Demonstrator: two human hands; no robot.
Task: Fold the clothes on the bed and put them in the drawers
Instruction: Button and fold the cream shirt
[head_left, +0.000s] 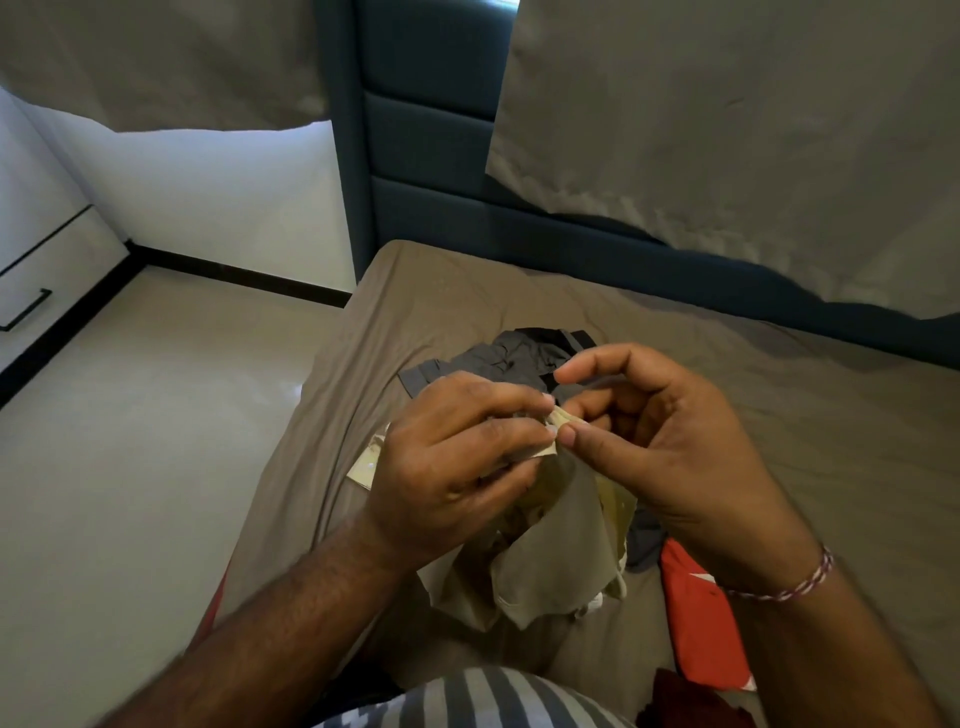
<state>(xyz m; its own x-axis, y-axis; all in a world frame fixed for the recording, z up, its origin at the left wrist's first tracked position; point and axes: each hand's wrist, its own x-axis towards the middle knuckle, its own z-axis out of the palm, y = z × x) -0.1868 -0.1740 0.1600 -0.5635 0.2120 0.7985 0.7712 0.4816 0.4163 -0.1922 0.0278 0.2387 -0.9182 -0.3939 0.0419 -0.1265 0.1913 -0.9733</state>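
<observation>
A pale yellow-beige garment (550, 545) hangs bunched above the near part of the bed (779, 415), held up at its top edge by both hands. The left hand (457, 457) has its fingers curled over a gathered fold of the cloth, thumb and forefinger pinching the edge, the rest of the fabric drooping below the palm. The right hand (670, 441) meets it at the same point: its thumb and a lower finger pinch the small ridge of cloth, while the forefinger arches above without touching it and the other fingers are loosely curled. The two pinches are touching or very nearly so. A braided thread band (795, 579) circles the right wrist.

Beyond the hands, nearer the middle of the bed, lies a crumpled dark grey garment (509, 358). Just beside the hanging cloth, toward the bed's near right, are a red-orange garment (701, 618) and a dark red one (691, 701) at the lower edge of view. The bed carries a taupe sheet and has a blue padded headboard (426, 156). To the left, across the pale floor (130, 441), stand white drawers (47, 254) with a black handle.
</observation>
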